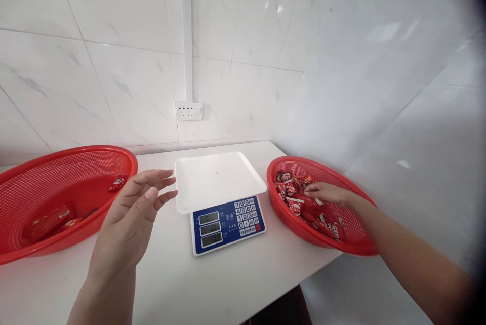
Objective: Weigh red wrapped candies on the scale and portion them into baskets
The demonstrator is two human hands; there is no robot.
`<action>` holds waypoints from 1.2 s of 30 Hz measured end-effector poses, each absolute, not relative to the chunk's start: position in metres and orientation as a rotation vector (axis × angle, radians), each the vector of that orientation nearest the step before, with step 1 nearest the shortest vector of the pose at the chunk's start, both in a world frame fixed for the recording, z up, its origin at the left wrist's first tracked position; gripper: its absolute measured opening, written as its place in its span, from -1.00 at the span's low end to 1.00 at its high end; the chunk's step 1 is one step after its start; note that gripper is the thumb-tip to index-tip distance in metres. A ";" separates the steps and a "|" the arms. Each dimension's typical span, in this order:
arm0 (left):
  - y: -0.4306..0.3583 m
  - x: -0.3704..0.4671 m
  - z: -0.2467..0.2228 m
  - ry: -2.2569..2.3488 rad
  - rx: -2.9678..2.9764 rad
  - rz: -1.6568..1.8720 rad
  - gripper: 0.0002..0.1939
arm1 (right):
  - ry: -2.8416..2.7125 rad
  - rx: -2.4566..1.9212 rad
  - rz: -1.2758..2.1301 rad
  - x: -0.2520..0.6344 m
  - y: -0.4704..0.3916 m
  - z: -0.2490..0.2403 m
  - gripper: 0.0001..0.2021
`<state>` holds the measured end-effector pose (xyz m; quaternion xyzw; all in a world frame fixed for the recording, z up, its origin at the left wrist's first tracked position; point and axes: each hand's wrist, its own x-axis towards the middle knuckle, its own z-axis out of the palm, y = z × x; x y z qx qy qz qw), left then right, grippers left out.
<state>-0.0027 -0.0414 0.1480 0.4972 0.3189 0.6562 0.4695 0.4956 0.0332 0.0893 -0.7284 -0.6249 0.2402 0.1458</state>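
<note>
My left hand [131, 221] is raised with its fingers apart and holds nothing. Its fingertips come close to the left edge of the white pan [216, 178] of a digital scale, and nothing lies on that pan. The scale's blue panel [230, 224] has three displays and a keypad. Over the red basket on the right [279, 208], my right hand [328, 193] reaches in with fingers stretched toward small red snack packets [295, 206]. Its fingertips are at the packets, but no packet shows clearly gripped.
A second red mesh basket [121, 155] stands on the left, holding a few red packets [49, 221]. The white table [167, 284] ends at a front right edge. Behind it rises a tiled wall with a socket [189, 111].
</note>
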 end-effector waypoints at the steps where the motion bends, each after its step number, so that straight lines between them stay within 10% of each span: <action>1: -0.041 -0.002 0.148 0.783 1.221 1.611 -0.80 | -1.804 -2.093 0.731 0.496 0.030 0.094 -0.58; 19: -0.047 0.003 0.150 0.787 1.250 1.578 -0.80 | -1.516 -1.717 0.817 0.393 0.033 0.156 -0.77; 36: -0.051 0.003 0.154 0.762 1.242 1.589 -0.80 | -1.454 -1.523 0.931 0.241 0.097 0.096 -0.72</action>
